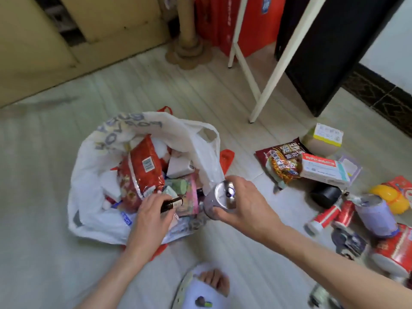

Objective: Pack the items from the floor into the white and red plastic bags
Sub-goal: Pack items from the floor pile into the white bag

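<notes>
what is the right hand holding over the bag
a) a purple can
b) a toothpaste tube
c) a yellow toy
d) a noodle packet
a: the right hand grips a purple can with a silver top at the edge of the white bag, while the left hand holds a small dark bottle.

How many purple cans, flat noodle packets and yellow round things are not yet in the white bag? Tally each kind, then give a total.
Purple cans: 2, held can in right hand, floor can
Flat noodle packet: 1
Yellow round thing: 1
Total: 4
</notes>
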{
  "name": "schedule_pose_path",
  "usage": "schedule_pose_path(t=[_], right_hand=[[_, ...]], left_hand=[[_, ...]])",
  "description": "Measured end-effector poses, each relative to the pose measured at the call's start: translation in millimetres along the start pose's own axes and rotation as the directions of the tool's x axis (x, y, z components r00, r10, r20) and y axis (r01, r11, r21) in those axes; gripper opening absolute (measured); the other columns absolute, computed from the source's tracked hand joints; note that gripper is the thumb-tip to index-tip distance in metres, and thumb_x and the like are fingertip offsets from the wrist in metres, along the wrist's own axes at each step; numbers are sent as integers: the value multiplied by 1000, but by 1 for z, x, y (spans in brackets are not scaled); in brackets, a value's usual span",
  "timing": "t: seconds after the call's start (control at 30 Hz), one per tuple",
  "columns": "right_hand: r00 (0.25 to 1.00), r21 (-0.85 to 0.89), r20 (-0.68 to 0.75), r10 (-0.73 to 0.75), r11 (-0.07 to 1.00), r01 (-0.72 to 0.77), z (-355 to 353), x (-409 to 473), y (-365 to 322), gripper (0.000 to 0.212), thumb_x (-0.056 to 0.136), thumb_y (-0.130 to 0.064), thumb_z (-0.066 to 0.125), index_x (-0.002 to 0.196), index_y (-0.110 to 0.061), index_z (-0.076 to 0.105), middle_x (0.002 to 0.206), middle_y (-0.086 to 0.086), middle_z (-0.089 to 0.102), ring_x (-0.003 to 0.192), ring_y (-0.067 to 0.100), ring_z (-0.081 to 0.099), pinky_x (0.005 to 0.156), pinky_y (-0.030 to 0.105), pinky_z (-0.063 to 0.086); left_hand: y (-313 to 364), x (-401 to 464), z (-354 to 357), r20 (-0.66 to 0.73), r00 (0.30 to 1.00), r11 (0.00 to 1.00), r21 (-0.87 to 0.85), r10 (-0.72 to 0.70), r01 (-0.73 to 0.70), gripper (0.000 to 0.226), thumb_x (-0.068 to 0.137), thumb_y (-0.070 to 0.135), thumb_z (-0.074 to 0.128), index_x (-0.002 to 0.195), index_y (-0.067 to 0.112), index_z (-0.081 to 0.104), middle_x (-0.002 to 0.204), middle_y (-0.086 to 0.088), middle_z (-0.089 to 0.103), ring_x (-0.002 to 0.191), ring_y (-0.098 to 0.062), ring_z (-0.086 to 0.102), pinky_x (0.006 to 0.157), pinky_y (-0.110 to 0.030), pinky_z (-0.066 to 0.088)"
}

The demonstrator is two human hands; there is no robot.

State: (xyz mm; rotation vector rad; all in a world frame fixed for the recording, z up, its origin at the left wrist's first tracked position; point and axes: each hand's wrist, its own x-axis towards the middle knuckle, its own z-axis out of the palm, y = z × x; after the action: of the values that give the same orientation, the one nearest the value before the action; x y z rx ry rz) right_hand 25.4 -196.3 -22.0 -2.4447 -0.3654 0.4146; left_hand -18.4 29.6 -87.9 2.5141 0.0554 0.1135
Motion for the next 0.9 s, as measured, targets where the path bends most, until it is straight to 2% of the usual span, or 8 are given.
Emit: schedule_pose_path(t=[0.07,0.23,0.37,0.5,0.6,0.7,0.8,0.9], right_hand=[[1000,53,9,-21,998,20,19,26,-18,59,78,-41,65,126,-17,41,119,4,52,107,21,46,82,25,36],[1000,94,5,-18,995,18,48,53,-38,67,79,-37,66,135,-15,37,125,8,51,114,25,46,91,32,39],[998,140,-59,19,990,-11,55,61,-39,67,77,-35,69,135,-18,39,126,6,51,114,21,47,90,26,38],[991,173,-131,11,985,12,53,77,-48,65,76,-36,70,133,-20,43,125,3,54,113,18,48,85,18,31],[983,243,-179,50,970,-5,50,95,-61,63,78,-39,69,133,-20,43,122,-1,55,112,16,49,87,20,33],[976,345,-157,151,934,-89,47,115,-70,50,80,-39,67,120,-16,47,104,-4,55,94,13,53,73,18,34],[976,303,-125,176,944,-131,52,132,-73,42,84,-42,61,112,-12,51,100,-1,56,90,14,49,68,19,30],[977,225,-144,158,966,-123,61,143,-74,42,86,-41,59,115,-11,55,111,9,59,96,22,52,73,21,31]], left_hand=[[-14,-4,-8,5,1000,1000,-7,-13,13,27,70,6,72,93,14,59,89,-3,61,89,-10,48,85,-6,30],[-27,-35,-13,-58,994,992,-99,-88,82,20,77,25,56,96,28,54,94,19,51,90,5,46,87,0,30],[-40,-43,-32,-261,941,976,-91,-213,195,23,73,3,72,95,4,63,94,-4,56,87,-6,51,86,-6,36],[-47,-23,-59,-389,874,956,-89,-293,281,25,78,-3,66,103,2,61,100,-8,57,93,-16,51,87,-16,38],[-53,3,-67,-377,866,943,-76,-329,325,31,79,-1,66,108,4,59,99,-4,57,95,-21,51,86,-30,42],[-63,29,-70,-312,894,944,-23,-321,331,34,81,-3,61,114,3,58,101,-12,60,101,-27,50,86,-33,40],[-79,50,-67,-209,947,964,58,-244,261,38,81,-4,59,118,4,58,107,-14,58,102,-28,51,92,-35,42],[-88,64,-61,-113,970,971,84,-215,224,39,81,-7,57,118,4,58,107,-14,53,100,-28,54,93,-35,44]])
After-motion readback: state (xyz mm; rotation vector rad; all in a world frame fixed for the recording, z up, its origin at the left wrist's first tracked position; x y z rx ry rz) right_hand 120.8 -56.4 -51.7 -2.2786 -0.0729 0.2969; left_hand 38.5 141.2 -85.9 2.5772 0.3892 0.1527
